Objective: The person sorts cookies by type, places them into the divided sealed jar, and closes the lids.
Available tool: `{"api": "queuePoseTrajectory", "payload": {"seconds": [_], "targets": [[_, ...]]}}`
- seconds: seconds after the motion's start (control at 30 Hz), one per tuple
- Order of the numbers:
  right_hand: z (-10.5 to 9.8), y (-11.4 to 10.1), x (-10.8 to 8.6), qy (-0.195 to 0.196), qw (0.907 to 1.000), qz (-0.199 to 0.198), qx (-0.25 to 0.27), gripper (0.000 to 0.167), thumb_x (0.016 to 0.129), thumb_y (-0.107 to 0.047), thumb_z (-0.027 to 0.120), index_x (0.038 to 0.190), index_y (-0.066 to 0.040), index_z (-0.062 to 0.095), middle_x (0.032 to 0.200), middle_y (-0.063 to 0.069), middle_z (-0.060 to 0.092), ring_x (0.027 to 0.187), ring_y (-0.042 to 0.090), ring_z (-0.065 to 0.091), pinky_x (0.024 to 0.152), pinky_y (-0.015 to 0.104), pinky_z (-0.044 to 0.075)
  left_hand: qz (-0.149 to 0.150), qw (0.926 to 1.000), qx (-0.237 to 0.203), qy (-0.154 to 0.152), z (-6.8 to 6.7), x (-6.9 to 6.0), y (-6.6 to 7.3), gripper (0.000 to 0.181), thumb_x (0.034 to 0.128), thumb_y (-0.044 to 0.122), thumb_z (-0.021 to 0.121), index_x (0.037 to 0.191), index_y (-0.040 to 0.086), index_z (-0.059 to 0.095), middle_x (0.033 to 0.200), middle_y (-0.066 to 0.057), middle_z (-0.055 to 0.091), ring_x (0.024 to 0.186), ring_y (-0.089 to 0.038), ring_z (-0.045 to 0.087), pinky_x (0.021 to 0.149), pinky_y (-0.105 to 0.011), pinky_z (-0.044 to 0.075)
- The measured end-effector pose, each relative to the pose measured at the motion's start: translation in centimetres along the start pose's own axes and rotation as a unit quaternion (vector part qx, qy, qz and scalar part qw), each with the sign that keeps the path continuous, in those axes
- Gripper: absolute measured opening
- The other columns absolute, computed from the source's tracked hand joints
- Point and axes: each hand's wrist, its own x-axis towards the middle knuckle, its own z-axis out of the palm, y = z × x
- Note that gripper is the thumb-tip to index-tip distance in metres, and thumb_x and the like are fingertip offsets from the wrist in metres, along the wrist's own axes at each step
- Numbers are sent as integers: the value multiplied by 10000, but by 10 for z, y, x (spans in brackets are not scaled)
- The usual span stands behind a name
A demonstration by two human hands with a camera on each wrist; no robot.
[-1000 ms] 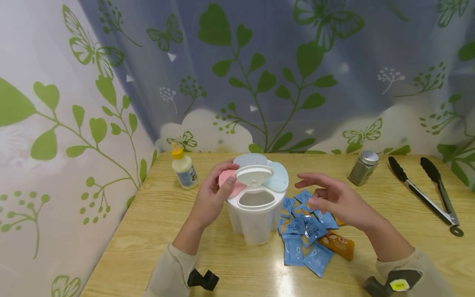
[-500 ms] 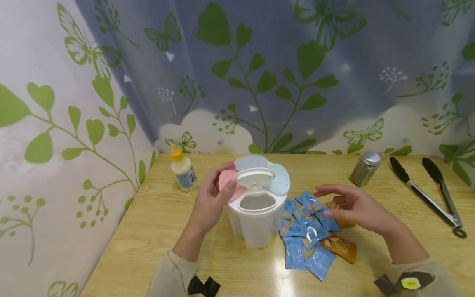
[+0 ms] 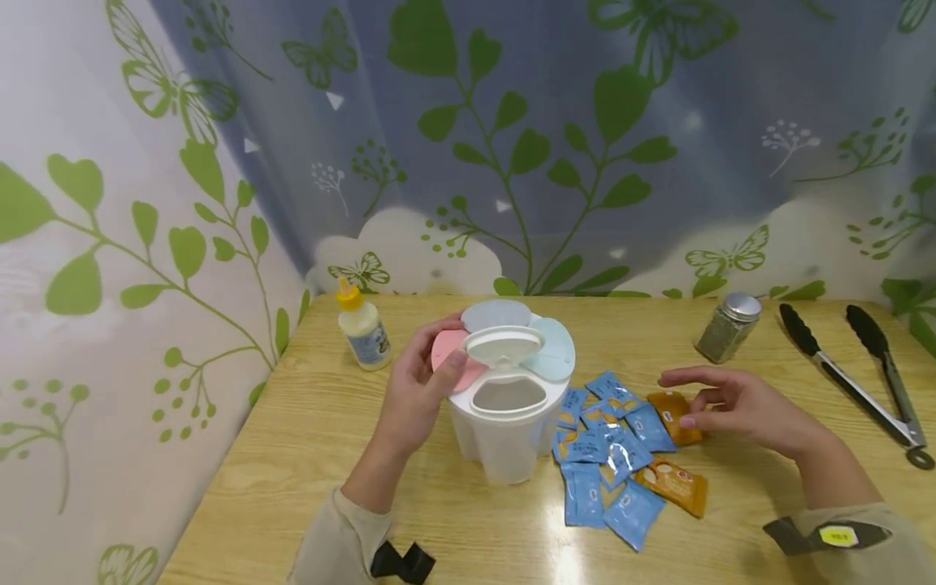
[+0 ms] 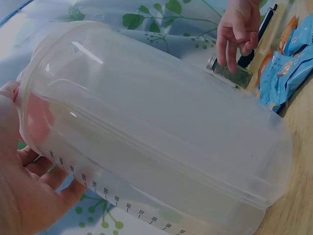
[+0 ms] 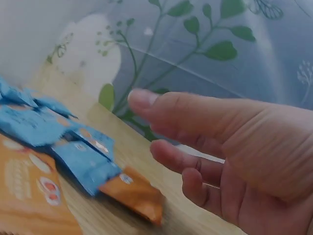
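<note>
My left hand (image 3: 415, 398) grips the upper left side of a translucent storage container (image 4: 161, 112), thumb over its pink lid (image 3: 455, 359). Grey and pale blue lids also top it, and its front white flap (image 3: 504, 347) is raised over an uncovered opening (image 3: 509, 395). My right hand (image 3: 753, 410) hovers at the right of a pile of blue snack packets (image 3: 621, 451), fingers loosely bent, nothing held. Just left of its fingertips lies an orange packet (image 3: 674, 416); the right wrist view shows a gap between hand and packet. Another orange packet (image 3: 671, 485) lies nearer the front.
A yellow-capped bottle (image 3: 363, 331) stands at the back left of the wooden table (image 3: 292, 455). At the back right are a tilted-looking glass jar (image 3: 728, 328) of dried herbs and spread metal tongs (image 3: 855, 390) with black tips. A patterned curtain (image 3: 556, 146) hangs behind.
My right hand has moved right and slightly down, from beside the container over the blue packets to beside the orange packet. The left hand keeps its hold on the container.
</note>
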Motion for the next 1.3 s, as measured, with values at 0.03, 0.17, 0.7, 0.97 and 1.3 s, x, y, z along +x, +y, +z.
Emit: {"api": "queuePoseTrajectory", "payload": {"seconds": [0.03, 0.17, 0.7, 0.97, 1.3], "targets": [[-1, 2, -1, -19, 10000, 41, -10, 545, 897, -24, 702, 1404, 5, 504, 1333, -70, 629, 796, 185, 670, 642, 320, 556, -8, 10000, -9, 3, 0, 0, 0, 416, 987, 151, 555, 1366, -7, 483, 1509, -98, 473, 1333, -206, 508, 1089, -256, 454], [-4, 12, -4, -152, 9993, 259, -225, 548, 888, -87, 731, 1392, -14, 527, 1107, 0, 733, 675, 152, 646, 591, 290, 512, -18, 10000, 68, 51, 2, -1, -1, 409, 1000, 178, 539, 1370, 14, 482, 1508, -60, 476, 1349, -207, 499, 1093, -257, 450], [6, 18, -1, 474, 9863, 979, -1242, 596, 816, -249, 818, 1343, -73, 601, 1065, 148, 682, 582, 47, 499, 539, 238, 430, -56, 9999, 123, 7, 1, -1, -1, 414, 1006, 194, 527, 1378, 21, 471, 1504, -63, 474, 1338, -197, 506, 1091, -255, 450], [2, 8, 1, 860, 9846, 1258, -855, 503, 898, -282, 742, 1340, -73, 618, 1218, 208, 633, 698, 99, 669, 585, 284, 543, -52, 10000, 17, -7, 2, 1, -2, 416, 1007, 183, 532, 1382, 16, 467, 1508, -69, 468, 1346, -213, 496, 1086, -256, 456], [3, -17, 6, 1039, 9902, 905, -228, 460, 945, -218, 688, 1361, -55, 584, 1091, -194, 672, 638, 193, 649, 569, 350, 527, -68, 9999, 61, 73, 1, -1, -1, 405, 1003, 166, 517, 1374, 12, 471, 1507, -74, 467, 1347, -213, 495, 1088, -250, 452]]}}
